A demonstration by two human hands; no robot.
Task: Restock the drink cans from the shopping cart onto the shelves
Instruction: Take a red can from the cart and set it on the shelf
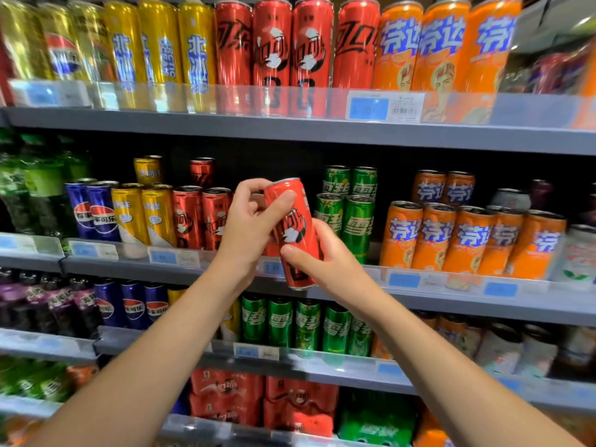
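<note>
A tall red cola can (295, 233) is held slightly tilted in front of the middle shelf (451, 301). My left hand (250, 221) grips its upper part, thumb across the front near the top rim. My right hand (325, 256) grips its lower part from the right side. Just left of the held can, red cola cans (201, 217) stand in a row on that shelf; behind the held can the shelf row is hidden. The shopping cart is out of view.
Green soda cans (346, 214) stand right of the held can, orange soda cans (467, 237) farther right, yellow cans (145, 214) and blue cola cans (93, 211) to the left. The shelf above (290, 127) carries tall cans; lower shelves hold more cans and red multipacks (258, 401).
</note>
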